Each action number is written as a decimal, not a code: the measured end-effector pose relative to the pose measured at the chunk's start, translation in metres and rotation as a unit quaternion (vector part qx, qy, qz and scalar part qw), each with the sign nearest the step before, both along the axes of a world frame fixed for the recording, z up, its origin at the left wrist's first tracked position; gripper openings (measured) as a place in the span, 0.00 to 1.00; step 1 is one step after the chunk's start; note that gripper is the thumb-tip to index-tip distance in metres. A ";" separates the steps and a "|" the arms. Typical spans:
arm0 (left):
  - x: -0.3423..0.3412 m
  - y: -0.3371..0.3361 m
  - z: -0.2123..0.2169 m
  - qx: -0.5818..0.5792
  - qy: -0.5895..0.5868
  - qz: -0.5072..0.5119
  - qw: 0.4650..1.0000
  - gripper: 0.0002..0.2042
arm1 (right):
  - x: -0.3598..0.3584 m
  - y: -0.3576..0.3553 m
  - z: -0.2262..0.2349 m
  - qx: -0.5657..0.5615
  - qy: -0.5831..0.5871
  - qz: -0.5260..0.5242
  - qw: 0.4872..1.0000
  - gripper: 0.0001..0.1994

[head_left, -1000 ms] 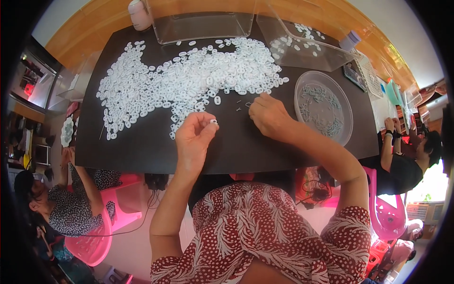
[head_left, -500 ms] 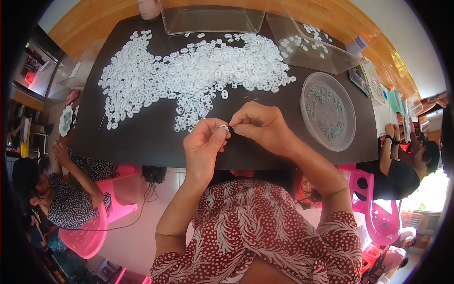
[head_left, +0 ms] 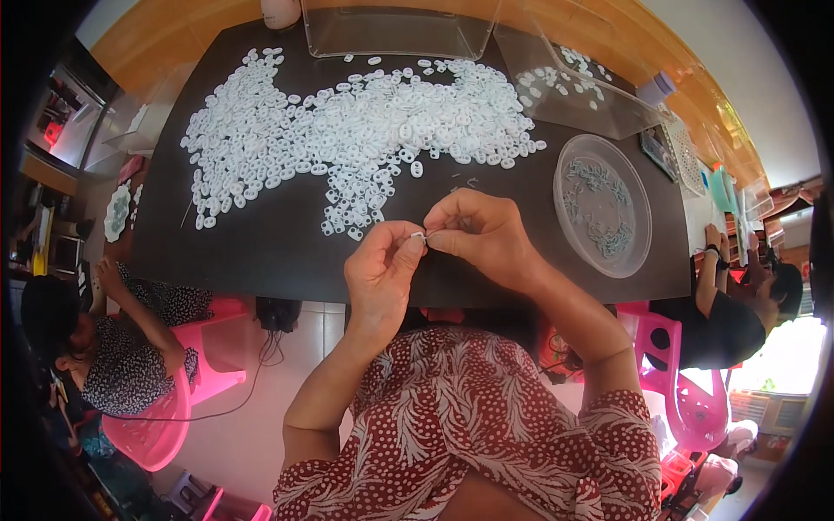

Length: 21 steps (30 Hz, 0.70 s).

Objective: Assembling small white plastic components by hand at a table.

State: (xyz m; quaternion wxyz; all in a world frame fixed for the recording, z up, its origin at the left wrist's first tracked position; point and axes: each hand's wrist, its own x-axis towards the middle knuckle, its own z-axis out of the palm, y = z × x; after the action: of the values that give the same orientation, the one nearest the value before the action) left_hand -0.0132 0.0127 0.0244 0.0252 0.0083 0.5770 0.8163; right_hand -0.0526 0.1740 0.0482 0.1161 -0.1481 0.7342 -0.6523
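My left hand [head_left: 380, 271] pinches a small white plastic piece [head_left: 419, 235] between thumb and fingertips, above the table's near edge. Against it, my right hand [head_left: 483, 238] has its thumb and forefinger pressed together; whatever tiny thing they may grip is too small to make out. Beyond both hands spreads a large heap of white oval plastic pieces [head_left: 373, 122] with holes in them. A narrow tail of the heap comes close to my left hand. To the right stands a round clear tray [head_left: 645, 208] with many tiny grey-green pieces [head_left: 613, 239].
Two clear bins [head_left: 400, 54] stand along the dark table's [head_left: 261, 252] far side; the right one has loose white pieces inside. A lilac-capped container [head_left: 656, 89] and a phone [head_left: 658, 154] lie at the right. People sit on pink chairs at left [head_left: 156, 430] and right [head_left: 695, 408].
My hands stay together, the left shifted slightly right. The dark gap between the fingertips has narrowed as they close on the white piece. The view has tilted a little.
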 end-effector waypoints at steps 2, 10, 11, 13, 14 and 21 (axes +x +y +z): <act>0.001 0.002 -0.002 -0.014 0.002 0.005 1.000 0.06 | 0.000 -0.001 0.000 -0.001 -0.001 -0.001 1.000 0.04; 0.002 0.009 -0.024 -0.163 0.137 0.121 0.969 0.03 | 0.004 -0.009 -0.005 -0.002 -0.015 -0.029 0.999 0.05; 0.003 0.009 -0.023 -0.163 0.137 0.121 0.969 0.03 | 0.005 -0.009 -0.006 -0.001 -0.010 -0.035 0.999 0.05; 0.005 0.010 -0.018 -0.121 0.094 0.115 0.981 0.03 | 0.006 -0.012 -0.007 0.000 -0.004 -0.040 0.999 0.05; 0.005 0.010 -0.016 -0.121 0.094 0.115 0.981 0.03 | 0.007 -0.014 -0.008 -0.002 -0.001 -0.042 0.999 0.05; 0.000 0.006 -0.013 0.036 -0.017 0.105 0.994 0.04 | 0.003 -0.020 -0.010 -0.010 0.042 -0.038 0.998 0.04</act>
State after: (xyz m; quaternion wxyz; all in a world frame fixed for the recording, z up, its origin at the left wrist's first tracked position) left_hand -0.0131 0.0183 0.0110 -0.0512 -0.0659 0.5444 0.8347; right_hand -0.0494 0.1543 0.0385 0.0584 -0.1489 0.7367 -0.6570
